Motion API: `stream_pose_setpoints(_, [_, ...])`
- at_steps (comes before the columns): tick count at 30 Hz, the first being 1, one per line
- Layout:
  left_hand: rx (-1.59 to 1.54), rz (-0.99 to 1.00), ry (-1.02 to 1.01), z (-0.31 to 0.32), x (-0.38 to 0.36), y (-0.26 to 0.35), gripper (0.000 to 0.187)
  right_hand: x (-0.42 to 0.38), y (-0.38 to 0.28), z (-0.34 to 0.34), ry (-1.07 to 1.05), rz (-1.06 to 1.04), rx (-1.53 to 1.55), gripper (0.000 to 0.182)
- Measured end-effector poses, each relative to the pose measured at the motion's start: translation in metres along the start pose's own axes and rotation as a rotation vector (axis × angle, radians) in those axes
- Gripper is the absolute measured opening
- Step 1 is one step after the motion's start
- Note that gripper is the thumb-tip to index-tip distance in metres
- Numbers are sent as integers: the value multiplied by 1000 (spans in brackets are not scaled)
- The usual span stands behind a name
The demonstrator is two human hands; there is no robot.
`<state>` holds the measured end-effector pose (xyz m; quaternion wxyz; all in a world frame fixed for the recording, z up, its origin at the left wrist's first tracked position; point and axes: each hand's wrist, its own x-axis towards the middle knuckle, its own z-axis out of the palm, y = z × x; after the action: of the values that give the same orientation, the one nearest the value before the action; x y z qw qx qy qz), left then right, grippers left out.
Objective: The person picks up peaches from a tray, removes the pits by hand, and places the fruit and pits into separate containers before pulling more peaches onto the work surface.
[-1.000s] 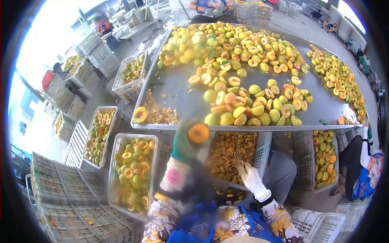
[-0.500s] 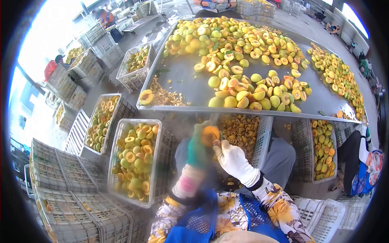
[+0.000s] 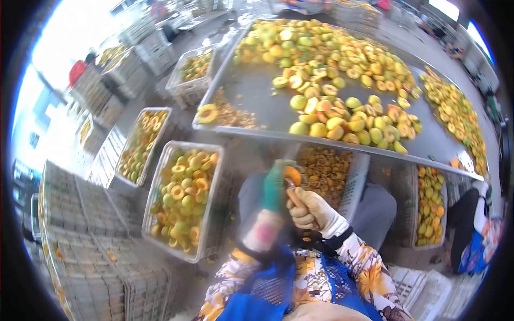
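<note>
My left hand point(image 3: 276, 184), in a green glove and blurred, is closed around a peach half point(image 3: 293, 175) with its orange cut face showing. My right hand point(image 3: 315, 211), in a white glove, grips a small wooden-handled tool point(image 3: 294, 197). The tool's metal tip meets the peach half; its exact shape is too small to make out. Just beyond both hands, a crate point(image 3: 360, 176) between my knees holds brownish-orange pits and scraps. Past it, a pile of peaches and cut halves point(image 3: 356, 125) lies on the metal table point(image 3: 251, 80).
Crates of peach halves stand at left point(image 3: 184, 200) and right point(image 3: 431, 206). Empty crates point(image 3: 101, 235) are stacked at lower left. Pit fragments point(image 3: 233, 115) lie on the table's near left corner, inside its raised rim point(image 3: 332, 145). Another person's legs point(image 3: 463, 214) show at right.
My right hand has turned, and its fingers now wrap the tool's handle, whose tip is at the peach half. My left hand still holds the peach half. The whole view has shifted slightly.
</note>
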<state>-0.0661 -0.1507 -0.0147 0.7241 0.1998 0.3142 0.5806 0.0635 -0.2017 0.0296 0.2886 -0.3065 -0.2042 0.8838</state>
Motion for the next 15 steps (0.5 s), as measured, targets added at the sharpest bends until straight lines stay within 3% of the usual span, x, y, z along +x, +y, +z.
stream_pose_setpoints(1, [184,152,47,1,-4,-2,33,1,1,-2,19,-2,-51,44])
stream_pose_setpoints(4, [302,206,250,-16,2,3,27,-9,0,-1,71,73,-220,43])
stream_pose_setpoints(6, [-217,294,215,-46,4,37,22,-17,6,-24,160,20,-357,43])
stream_pose_setpoints(7, [-149,361,303,-67,-2,63,21,-12,14,-49,493,-36,-727,40])
stream_pose_setpoints(8, [-76,421,398,-87,-7,89,20,-7,27,-82,684,-166,-1358,38])
stream_pose_setpoints(9, [147,438,568,-112,-17,114,21,-8,39,-114,863,-284,-1990,35])
stream_pose_setpoints(11, [1479,310,539,-189,-26,158,25,-19,38,-119,867,-182,-1954,33])
stream_pose_setpoints(12, [2227,196,861,-148,-36,162,25,-18,43,-126,871,-121,-1948,34])
stream_pose_setpoints(14, [2068,801,556,-110,-5,150,25,-9,45,-125,763,-86,-1958,39])
stream_pose_setpoints(15, [1942,1067,401,-88,11,141,25,-4,50,-128,582,-216,-2077,40])
